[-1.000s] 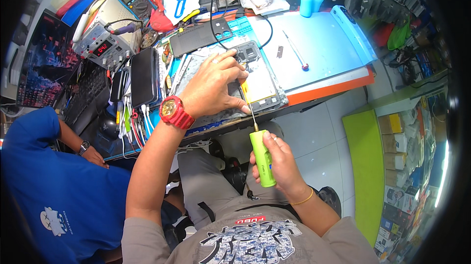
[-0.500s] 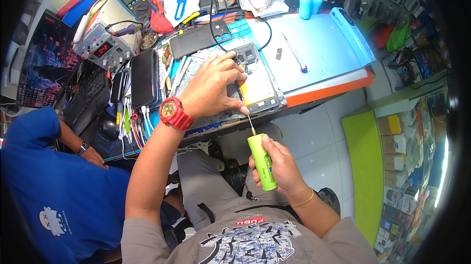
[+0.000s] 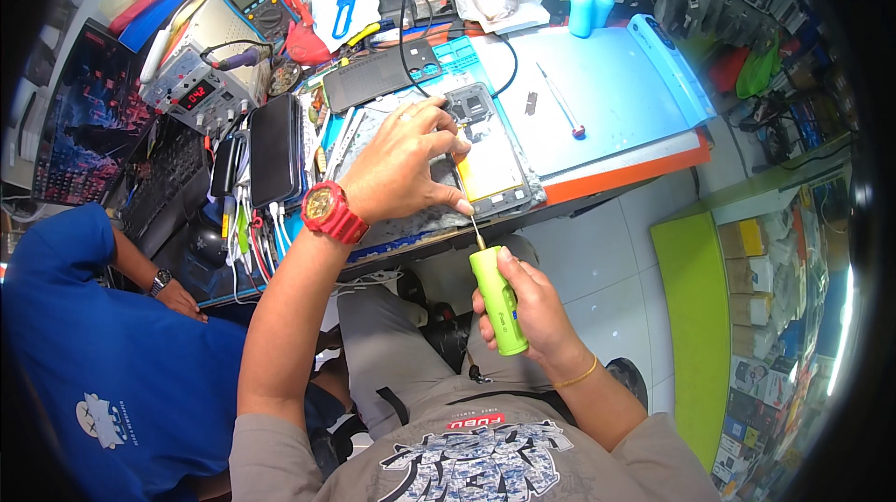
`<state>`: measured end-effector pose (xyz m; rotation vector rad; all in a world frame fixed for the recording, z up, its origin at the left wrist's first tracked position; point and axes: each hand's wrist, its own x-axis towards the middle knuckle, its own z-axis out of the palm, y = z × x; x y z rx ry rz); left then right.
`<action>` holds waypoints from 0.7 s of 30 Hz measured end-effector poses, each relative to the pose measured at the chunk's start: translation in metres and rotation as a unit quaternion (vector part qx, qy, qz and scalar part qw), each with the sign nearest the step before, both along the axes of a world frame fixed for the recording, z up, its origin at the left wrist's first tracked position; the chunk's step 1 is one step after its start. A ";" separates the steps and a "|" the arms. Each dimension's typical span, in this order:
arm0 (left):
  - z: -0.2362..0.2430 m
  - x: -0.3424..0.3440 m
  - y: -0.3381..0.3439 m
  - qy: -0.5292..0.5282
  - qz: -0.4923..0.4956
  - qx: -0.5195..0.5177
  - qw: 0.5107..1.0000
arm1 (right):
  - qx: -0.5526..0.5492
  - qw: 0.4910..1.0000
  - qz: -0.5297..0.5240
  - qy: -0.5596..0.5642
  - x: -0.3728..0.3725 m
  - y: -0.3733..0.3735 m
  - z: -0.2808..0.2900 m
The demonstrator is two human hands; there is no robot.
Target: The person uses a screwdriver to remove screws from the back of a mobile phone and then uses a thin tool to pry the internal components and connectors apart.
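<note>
An opened smartphone point(image 3: 511, 171) lies on the work mat at the bench's front edge, its inside showing a dark frame and a yellow panel. My left hand point(image 3: 401, 161), with a red wristwatch, holds it along its left side. The thumb rests by the near left corner and the fingers curl at the side farther up. In my right hand point(image 3: 539, 315) is a lime-green electric screwdriver point(image 3: 498, 306). Its thin bit points away from me and reaches my left thumb tip at the phone's near edge. Whether the bit touches a screw is too small to tell.
A dark phone back cover point(image 3: 378, 77) lies beyond my left hand. On the blue mat point(image 3: 607, 82) to the right is a thin screwdriver point(image 3: 565, 105). A power supply point(image 3: 201, 91), multimeter point(image 3: 257, 0) and stacked phones point(image 3: 274, 149) crowd the left. A person in blue point(image 3: 121, 343) sits there.
My right hand and the electric screwdriver have shifted slightly forward, toward the phone. My left hand stays nearly in place on the phone.
</note>
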<state>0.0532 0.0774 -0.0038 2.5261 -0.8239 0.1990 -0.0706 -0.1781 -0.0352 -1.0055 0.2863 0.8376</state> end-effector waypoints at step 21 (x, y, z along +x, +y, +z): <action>0.007 0.004 0.000 0.018 -0.014 0.020 1.000 | -0.015 1.000 -0.010 -0.005 0.003 0.005 -0.002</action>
